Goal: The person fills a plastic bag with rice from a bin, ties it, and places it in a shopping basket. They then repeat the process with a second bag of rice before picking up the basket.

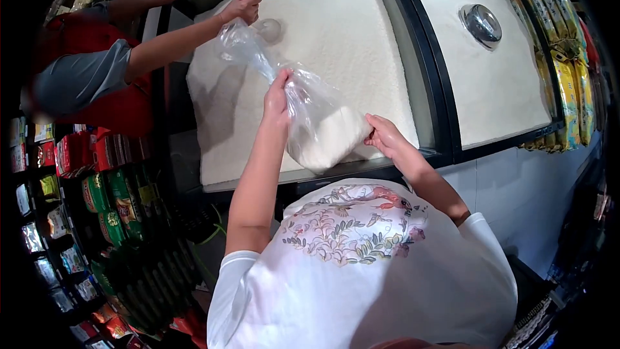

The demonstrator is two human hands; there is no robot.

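Observation:
A clear plastic bag (303, 100), its lower part filled with white rice-like grain (332, 139), hangs slantwise over the front of the large bin. My left hand (276, 98) is closed around the bag's gathered neck. At the filled end, my right hand (385, 136) pinches the bag's lower right side between thumb and fingers. The bag's loose top (237, 39) spreads up and to the left, close under a co-worker's closed hand (242, 8). Behind that top, a round bowl-like thing (268, 30) lies on the grain.
Black-framed bin walls (423, 45) separate the large bin of white grain (342, 19) from a second one on the right, where a shiny metal bowl (481, 24) sits. Yellow packs (568, 90) line the far right. Shelves of green packets (123, 187) and red packets stand at left, below the co-worker.

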